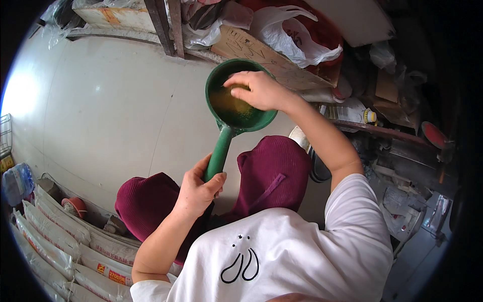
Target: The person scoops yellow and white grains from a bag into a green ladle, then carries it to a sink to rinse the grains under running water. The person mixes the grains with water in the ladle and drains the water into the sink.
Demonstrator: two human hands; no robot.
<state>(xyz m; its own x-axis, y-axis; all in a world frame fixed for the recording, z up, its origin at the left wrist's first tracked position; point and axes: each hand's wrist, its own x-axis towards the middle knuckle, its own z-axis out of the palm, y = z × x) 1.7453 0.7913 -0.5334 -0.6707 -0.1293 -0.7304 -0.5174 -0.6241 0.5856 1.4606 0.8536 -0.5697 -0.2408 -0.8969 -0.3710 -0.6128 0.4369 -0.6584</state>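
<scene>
My left hand (198, 185) is closed round the handle of a green plastic ladle (219, 154) and holds it over the pale floor, in front of my knees. Yellow-brown loose material, powdery or grainy, lies in the ladle's deep round bowl (271, 120). Over the bowl is my right hand (254, 88), its fingers curled down inside the rim and the thumb apart from them. I see nothing held between these fingers. Whether the fingertips touch the yellow-brown material (241, 107) is unclear.
Stacked white sacks (56, 236) line the lower left, near a small reddish pot (75, 207). Ahead, a cardboard sheet (260, 53) and a white plastic bag (290, 36) lie by a metal frame (166, 30). A yellow-capped container (349, 109) lies right of my right forearm.
</scene>
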